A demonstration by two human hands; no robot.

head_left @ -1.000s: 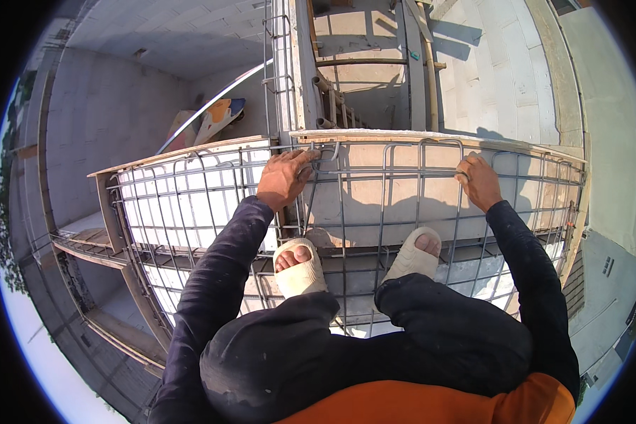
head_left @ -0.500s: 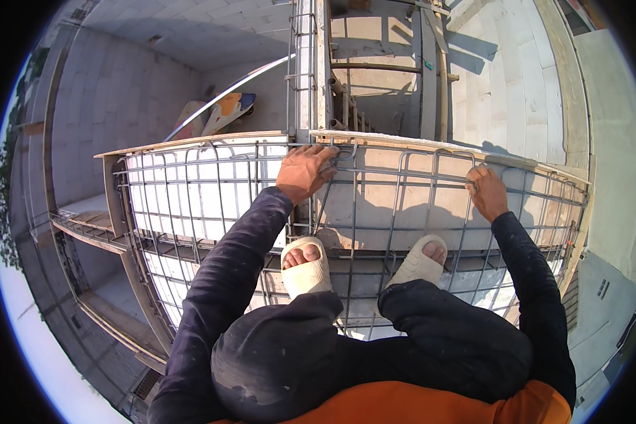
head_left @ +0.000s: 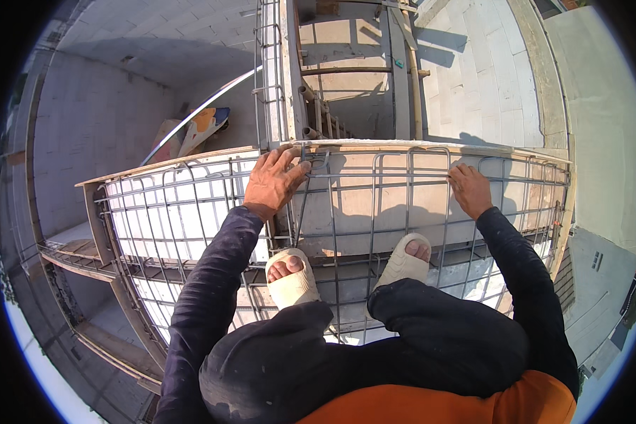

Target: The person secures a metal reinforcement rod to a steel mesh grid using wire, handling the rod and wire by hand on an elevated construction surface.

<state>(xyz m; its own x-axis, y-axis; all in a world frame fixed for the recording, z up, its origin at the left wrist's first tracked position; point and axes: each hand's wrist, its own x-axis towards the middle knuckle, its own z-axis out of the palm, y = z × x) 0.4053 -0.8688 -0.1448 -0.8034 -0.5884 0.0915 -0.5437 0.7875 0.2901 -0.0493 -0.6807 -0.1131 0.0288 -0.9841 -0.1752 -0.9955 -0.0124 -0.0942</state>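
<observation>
Below me spreads a grid of steel rebar mesh, its bars tied in squares with bent loops along the far edge. My left hand lies over the far bars left of the middle, its fingers hooked across them and the tips partly hidden. Farther right, my right hand curls its fingers around a bar near the same edge. Both of my feet, in cream slide sandals, rest on the mesh between my arms. No tool shows in either hand.
A wooden form board borders the mesh on the far side. Beyond it are deep drops between pale block walls. A narrow column cage of rebar runs away from the edge. Wooden poles cross the opening; colourful sacks lie below left.
The scene has shifted left and slightly down at the far edge as my head moved. My left hand's fingers look more spread over the bars; my right hand stays at its bar.
</observation>
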